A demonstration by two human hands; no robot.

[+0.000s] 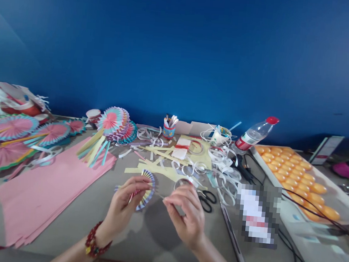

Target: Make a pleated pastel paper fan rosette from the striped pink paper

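My left hand (127, 202), a beaded bracelet at its wrist, is closed on a small pleated paper rosette (148, 190) with yellow, purple and pink folds. The fingers cover part of the rosette. To its right, my right hand (185, 211) is closed in a pinch. A thin pale line seems to run from its fingertips towards the rosette; what it is I cannot make out. Just behind the right hand lies a tape roll (180, 182), partly covered. Black-handled scissors (207, 200) lie right beside that hand.
Pink paper sheets (49, 197) and finished paper fans (52, 132) lie left. Cut paper strips (158, 171) and white curls (224, 172) cover the middle. Right are a utility knife (232, 238), a bottle (253, 136), black cables (294, 255) and a tray of orange balls (343, 203).
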